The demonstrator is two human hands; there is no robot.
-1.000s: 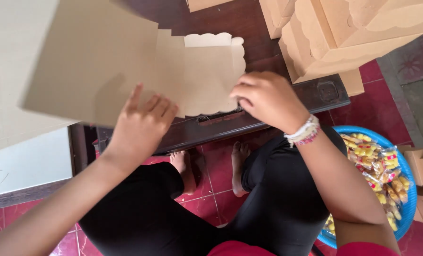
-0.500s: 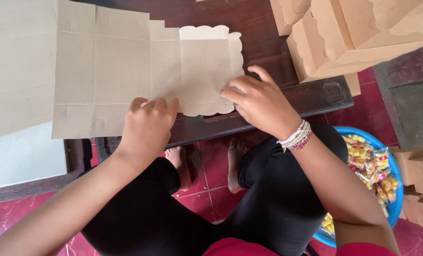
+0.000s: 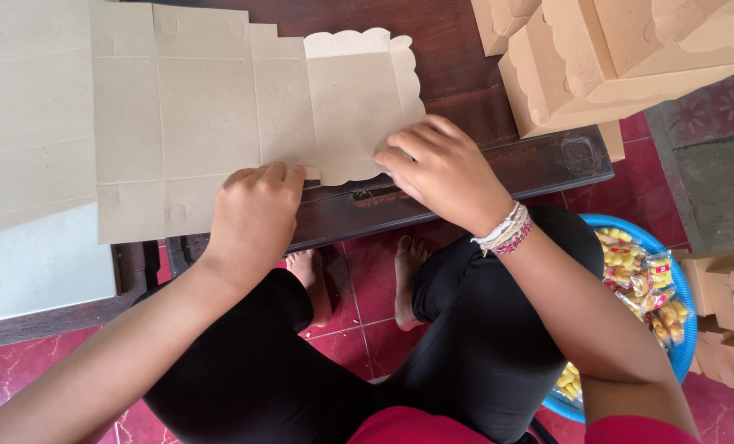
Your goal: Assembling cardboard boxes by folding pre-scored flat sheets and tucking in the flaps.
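Lowered from its tilted, lifted position a second ago, the flat brown cardboard box blank with a scalloped flap point(image 3: 219, 123) now lies spread on the dark wooden table point(image 3: 474, 74), its scored panels facing up. Over its near edge the left hand point(image 3: 252, 218) is curled, fingers folded over the cardboard and pressing it down; to the right of it, the right hand point(image 3: 445, 168) (beaded bracelets at the wrist) has its fingertips closed on the lower corner of the scalloped flap. No panel is raised and no crease looks folded, so the blank seems at the very start of being shaped, with all its sides and the lid left to fold up. Beyond the right hand stand finished brown cardboard boxes point(image 3: 622, 57) in a stack. Below that hand, by the person's knee, sits a blue plastic basin point(image 3: 667, 259) of what appear to be small yellow snack packets point(image 3: 638, 275).
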